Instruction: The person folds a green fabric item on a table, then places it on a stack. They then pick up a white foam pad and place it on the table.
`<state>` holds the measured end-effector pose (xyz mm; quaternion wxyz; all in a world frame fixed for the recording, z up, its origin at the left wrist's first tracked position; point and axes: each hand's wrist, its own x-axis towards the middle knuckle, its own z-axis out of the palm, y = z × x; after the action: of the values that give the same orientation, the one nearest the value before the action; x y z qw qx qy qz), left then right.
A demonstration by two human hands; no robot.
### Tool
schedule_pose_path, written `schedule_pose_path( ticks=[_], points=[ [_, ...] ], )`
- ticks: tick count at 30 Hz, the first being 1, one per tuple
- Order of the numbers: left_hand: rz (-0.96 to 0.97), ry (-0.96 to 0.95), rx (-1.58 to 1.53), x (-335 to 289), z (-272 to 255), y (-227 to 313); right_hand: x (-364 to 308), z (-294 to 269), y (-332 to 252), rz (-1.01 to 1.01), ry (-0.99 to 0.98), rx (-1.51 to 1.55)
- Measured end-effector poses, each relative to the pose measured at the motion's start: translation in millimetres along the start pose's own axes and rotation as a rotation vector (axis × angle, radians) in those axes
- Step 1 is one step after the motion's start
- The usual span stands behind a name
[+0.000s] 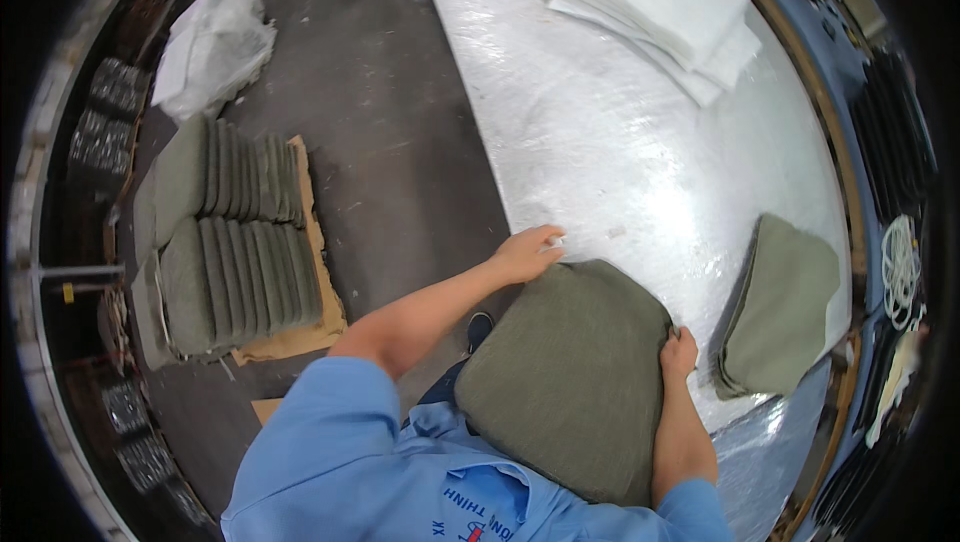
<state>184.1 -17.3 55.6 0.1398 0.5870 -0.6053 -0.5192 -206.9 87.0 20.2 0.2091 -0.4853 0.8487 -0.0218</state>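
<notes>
Arms [425,310] reach forward from blue sleeves [330,412], the left stretched out across the body, the right close along the cushion's side; the right hand [680,354] has its fingers curled around the edge of the grey-green cushion [565,382]; the left hand [530,254] is at its far left corner, fingers pointing forward, and I cannot tell whether they grip it; the cushion lies between the hands, near end against the person's front, far end by the table's edge; the blue shirt [440,512] bears dark lettering and a red mark on the chest; the table [640,182] is pale and shiny, with white sheets [650,17] piled at the far end and grey-green pads [785,302] stacked right of the right hand; leftward, on a dark floor [375,122], similar cushions [240,262] stand in rows on cardboard [328,307], a whitish plastic bag [215,57] beyond.
</notes>
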Motion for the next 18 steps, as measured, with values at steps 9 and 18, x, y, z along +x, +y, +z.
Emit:
schedule_pose_path(
  ticks=[9,18],
  points=[
    [-0.365,-0.254,-1.717,-193.1,14.5,26.2,-44.7,-16.2,-72.4,-0.298,-0.087,0.089],
    [-0.235,-0.439,-1.634,-194.1,1.1,159.5,-172.2,-157.7,-219.2,-0.646,-0.216,0.611]
  ],
)
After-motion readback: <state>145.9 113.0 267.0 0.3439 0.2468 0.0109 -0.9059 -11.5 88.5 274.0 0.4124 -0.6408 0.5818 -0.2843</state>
